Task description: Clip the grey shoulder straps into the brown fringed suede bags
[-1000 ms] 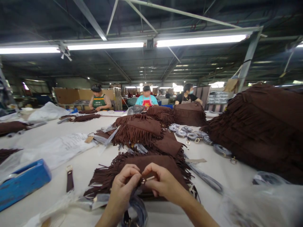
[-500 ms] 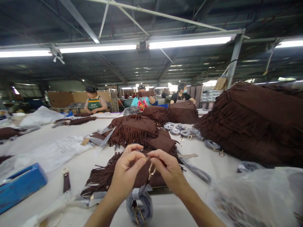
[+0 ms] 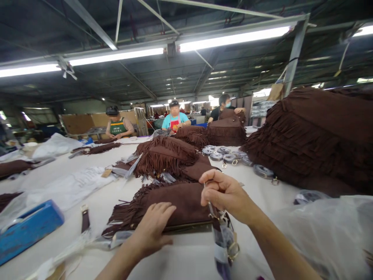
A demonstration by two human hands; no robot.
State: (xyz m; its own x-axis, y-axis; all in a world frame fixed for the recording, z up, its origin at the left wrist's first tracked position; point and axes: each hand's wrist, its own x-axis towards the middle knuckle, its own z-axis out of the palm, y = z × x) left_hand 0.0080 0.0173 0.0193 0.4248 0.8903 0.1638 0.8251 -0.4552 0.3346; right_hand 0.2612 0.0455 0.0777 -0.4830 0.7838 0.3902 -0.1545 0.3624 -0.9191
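Observation:
My right hand (image 3: 227, 194) pinches the metal end fitting of a bag strap (image 3: 222, 249). The strap hangs below it as a coiled bundle in clear wrap with a pale band and gold-coloured hardware. My left hand (image 3: 154, 225) is open, fingers stretched out, at the front edge of a dark brown fringed bag (image 3: 180, 202). Whether it touches the bag I cannot tell. The bag lies flat with its fringe to the left. More brown fringed bags (image 3: 166, 153) lie just behind it.
A blue tape dispenser (image 3: 32, 229) sits at the left, beside a short brown strap with a buckle (image 3: 85, 221). On the right are clear plastic bags (image 3: 329, 233) and a tall pile of fringed bags (image 3: 326, 144). Several coiled straps (image 3: 229, 158) lie behind. Co-workers (image 3: 175, 118) are across the table.
My hands have come apart. The right hand has moved right with the strap, which swung along; the left has let go, lowered and opened.

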